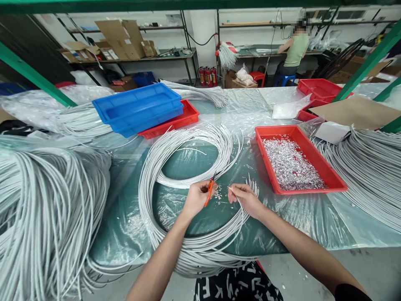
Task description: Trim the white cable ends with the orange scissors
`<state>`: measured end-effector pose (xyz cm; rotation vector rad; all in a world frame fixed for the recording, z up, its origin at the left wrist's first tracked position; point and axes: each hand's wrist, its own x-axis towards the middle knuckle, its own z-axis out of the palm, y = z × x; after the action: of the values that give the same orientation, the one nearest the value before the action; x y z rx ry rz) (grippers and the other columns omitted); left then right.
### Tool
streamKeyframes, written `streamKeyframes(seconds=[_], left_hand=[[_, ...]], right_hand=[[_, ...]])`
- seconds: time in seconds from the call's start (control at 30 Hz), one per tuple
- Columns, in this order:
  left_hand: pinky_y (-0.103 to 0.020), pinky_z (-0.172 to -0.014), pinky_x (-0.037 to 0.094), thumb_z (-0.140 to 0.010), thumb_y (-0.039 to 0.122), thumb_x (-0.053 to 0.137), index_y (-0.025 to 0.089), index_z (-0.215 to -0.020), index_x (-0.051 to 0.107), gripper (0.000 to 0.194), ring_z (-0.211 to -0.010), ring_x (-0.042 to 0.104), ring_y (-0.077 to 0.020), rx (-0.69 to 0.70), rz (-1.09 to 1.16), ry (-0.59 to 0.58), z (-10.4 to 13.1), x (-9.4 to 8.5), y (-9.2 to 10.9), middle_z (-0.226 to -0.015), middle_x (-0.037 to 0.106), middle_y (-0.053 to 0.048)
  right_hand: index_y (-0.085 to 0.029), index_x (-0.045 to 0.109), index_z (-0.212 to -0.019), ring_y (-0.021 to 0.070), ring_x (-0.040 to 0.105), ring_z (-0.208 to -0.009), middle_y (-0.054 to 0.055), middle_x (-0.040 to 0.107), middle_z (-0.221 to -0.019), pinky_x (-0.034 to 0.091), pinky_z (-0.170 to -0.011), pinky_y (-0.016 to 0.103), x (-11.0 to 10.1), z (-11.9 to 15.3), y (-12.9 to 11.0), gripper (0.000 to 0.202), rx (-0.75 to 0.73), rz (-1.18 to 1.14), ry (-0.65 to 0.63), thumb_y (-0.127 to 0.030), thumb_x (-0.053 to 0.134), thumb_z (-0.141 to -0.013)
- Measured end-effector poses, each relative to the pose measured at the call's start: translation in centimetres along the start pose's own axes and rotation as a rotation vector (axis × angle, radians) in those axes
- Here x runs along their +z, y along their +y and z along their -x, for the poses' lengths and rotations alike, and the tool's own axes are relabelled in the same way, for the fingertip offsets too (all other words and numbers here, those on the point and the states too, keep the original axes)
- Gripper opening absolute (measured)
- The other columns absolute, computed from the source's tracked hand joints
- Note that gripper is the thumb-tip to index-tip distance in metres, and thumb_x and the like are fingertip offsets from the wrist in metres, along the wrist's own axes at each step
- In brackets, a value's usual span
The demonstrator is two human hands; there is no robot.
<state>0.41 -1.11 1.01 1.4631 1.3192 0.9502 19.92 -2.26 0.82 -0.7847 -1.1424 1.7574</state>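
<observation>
My left hand [199,197] is closed around a pair of orange-handled pliers or cutters [209,193], their dark tip pointing up and away from me. Facing it, my right hand [246,198] pinches the end of a grey-white cable [240,210]. That cable runs down into the coiled bundle of cables [147,196] lying on the table in front of me. Between my hands, on the plastic sheet, lie several tiny shiny metal pieces [218,192]. The exact tip of the pinched cable is too small to make out.
A red tray [336,187] of small metal pieces stands at the right. Blue trays [138,104] rest on a red tray [191,113] at the back left. Large cable bundles lie at the left [53,209] and right [369,167]. A person [293,52] sits at the far bench.
</observation>
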Motion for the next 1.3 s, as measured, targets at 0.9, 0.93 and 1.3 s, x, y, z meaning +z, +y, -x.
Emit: streamKeyframes(seconds=[0.9,0.93,1.3], left_hand=[[-0.021,-0.054,0.03,-0.082,0.036,0.055,0.015,-0.06,0.053,0.03,-0.056,0.038,-0.0108,0.258,-0.366,0.057,-0.4,-0.5,-1.6,-0.057,0.04,0.003],[-0.021,-0.054,0.03,-0.082,0.036,0.056,0.015,-0.06,0.053,0.03,-0.056,0.039,-0.011,0.269,-0.376,0.057,-0.4,-0.5,-1.7,-0.057,0.04,0.003],[-0.02,-0.052,0.039,-0.077,0.049,0.058,0.013,-0.065,0.066,0.039,-0.054,0.049,-0.0127,0.29,-0.398,0.043,-0.9,-0.7,-2.0,-0.056,0.055,0.0]], right_hand=[[-0.023,0.054,-0.091,0.0239,0.066,-0.063,0.008,0.074,-0.075,0.049,-0.06,0.036,-2.2,17.5,-1.8,0.028,-0.23,0.385,0.657,-0.049,0.064,-0.086],[-0.023,0.054,-0.087,0.0248,0.067,-0.064,0.009,0.074,-0.075,0.048,-0.058,0.035,-2.4,18.2,-1.3,0.03,-0.208,0.369,0.692,-0.051,0.066,-0.084],[-0.021,0.053,-0.097,0.0174,0.065,-0.062,0.006,0.075,-0.077,0.044,-0.055,0.026,-2.6,19.2,0.9,0.035,-0.235,0.303,0.777,-0.05,0.068,-0.084]])
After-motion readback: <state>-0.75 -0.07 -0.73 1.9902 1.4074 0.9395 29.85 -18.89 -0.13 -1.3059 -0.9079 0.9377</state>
